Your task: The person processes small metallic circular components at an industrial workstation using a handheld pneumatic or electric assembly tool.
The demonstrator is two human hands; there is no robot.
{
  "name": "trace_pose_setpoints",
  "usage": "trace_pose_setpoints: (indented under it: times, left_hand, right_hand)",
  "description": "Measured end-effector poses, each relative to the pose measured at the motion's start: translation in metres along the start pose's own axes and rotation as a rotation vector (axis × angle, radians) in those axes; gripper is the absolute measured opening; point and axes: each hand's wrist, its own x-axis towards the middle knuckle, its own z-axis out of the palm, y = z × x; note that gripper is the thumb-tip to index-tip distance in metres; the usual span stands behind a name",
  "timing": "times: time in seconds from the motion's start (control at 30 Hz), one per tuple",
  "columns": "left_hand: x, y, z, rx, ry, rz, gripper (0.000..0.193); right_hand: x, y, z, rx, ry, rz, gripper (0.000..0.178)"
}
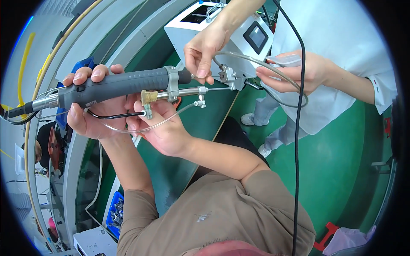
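Note:
My left hand (100, 121) is wrapped round the dark grey barrel of an electric screwdriver (124, 85), which lies nearly level. A metal clamp (172, 84) joins the screwdriver to a slim metal cylinder (188, 91) with a brass fitting (149, 97). Below that fitting, my right hand (162, 132) has its fingers curled near the end of a black air tube (115, 116); what they grip is partly hidden. A clear tube (158, 125) loops past the right hand to a small elbow fitting (200, 103). Bits of orange (177, 102) show behind the hand.
A co-worker's hand (207, 51) pinches at the screwdriver's tip, beside a small metal block (227, 74). Their other hand (294, 72) holds a clear hose (265, 65). A white machine (188, 27) stands behind. A black cable (299, 141) hangs at right; a blue bin (115, 213) holds metal parts.

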Motion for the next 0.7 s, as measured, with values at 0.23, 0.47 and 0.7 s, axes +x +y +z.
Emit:
trace_pose_setpoints:
  times: [0.23,0.47,0.7]
  left_hand:
    - [-0.002,-0.006,0.01,0.055,0.09,0.095,0.04]
    - [0.003,-0.008,0.006,-0.107,0.042,0.145,0.038]
    - [-0.001,-0.002,0.012,-0.06,0.089,0.209,0.039]
  right_hand:
    - [0.02,0.001,0.01,-0.138,0.074,-0.194,0.047]
    - [0.035,0.0,0.015,-0.229,0.082,-0.196,0.048]
    - [0.034,0.0,0.021,-0.308,-0.006,-0.186,0.05]
